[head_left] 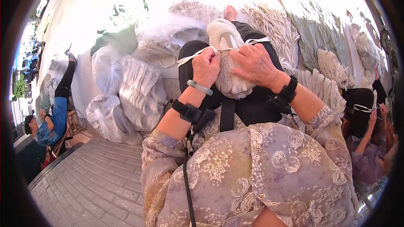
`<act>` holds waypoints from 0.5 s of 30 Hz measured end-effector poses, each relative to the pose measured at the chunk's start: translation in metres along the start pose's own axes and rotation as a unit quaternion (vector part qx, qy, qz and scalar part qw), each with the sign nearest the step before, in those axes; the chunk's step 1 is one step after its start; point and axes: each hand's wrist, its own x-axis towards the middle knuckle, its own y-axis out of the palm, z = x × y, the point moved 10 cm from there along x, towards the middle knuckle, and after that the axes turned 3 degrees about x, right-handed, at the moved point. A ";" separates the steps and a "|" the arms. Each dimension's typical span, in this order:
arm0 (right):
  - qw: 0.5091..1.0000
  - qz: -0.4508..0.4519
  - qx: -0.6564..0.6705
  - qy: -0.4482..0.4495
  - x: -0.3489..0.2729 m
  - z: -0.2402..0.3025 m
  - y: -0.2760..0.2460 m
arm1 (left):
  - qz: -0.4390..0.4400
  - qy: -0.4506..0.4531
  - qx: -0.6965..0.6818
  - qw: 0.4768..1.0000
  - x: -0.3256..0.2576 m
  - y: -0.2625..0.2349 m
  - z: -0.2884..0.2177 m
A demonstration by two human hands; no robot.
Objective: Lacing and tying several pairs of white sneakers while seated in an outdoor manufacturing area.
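Patterned fabric in mauve and beige, a buttoned shirt point(290, 159), fills the lower middle of the view, beside grey brick paving point(92, 180) at lower left. Stacked pale fabric pieces point(141, 94) and clear plastic bags point(106, 67) lie left of the knees; a long bundle of cream strips point(273, 27) spreads to the upper right. At the far left sits another person in blue point(54, 117).

Dark trousers point(190, 51) cover the wearer's thighs, and between them, in the lap, lies a pale shoe point(227, 77), its toe pointing away from the body. The right hand point(257, 65) bends over the shoe's right side; its fingertips partly hide one another, so I cannot tell whether they are clamped on anything. The left hand point(206, 66) is closed, thumb against forefinger, on a white lace point(187, 59) that trails out to its left. Below it, a pale bangle point(200, 87) circles the left wrist.
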 end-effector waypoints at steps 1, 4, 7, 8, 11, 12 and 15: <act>1.000 -0.001 0.001 0.002 0.000 -0.001 0.000 | 0.002 0.000 0.001 1.000 0.001 0.001 0.002; 1.000 -0.006 0.014 0.012 0.000 -0.004 0.001 | -0.004 0.025 0.049 0.998 0.005 0.000 0.002; 0.999 0.001 0.037 0.038 -0.002 -0.012 0.005 | -0.014 0.063 0.097 0.993 0.008 0.000 -0.010; 0.997 -0.006 0.060 0.050 -0.002 -0.017 0.006 | -0.017 0.129 0.171 0.977 0.007 0.003 -0.031; 0.993 -0.006 0.095 0.077 -0.002 -0.022 0.007 | 0.010 0.193 0.259 0.946 0.009 0.011 -0.052; 0.990 0.002 0.107 0.090 -0.002 -0.023 0.008 | 0.038 0.191 0.274 0.942 0.012 0.015 -0.052; 0.990 -0.004 0.110 0.091 -0.001 -0.023 0.007 | 0.095 0.122 0.253 0.955 0.024 0.016 -0.041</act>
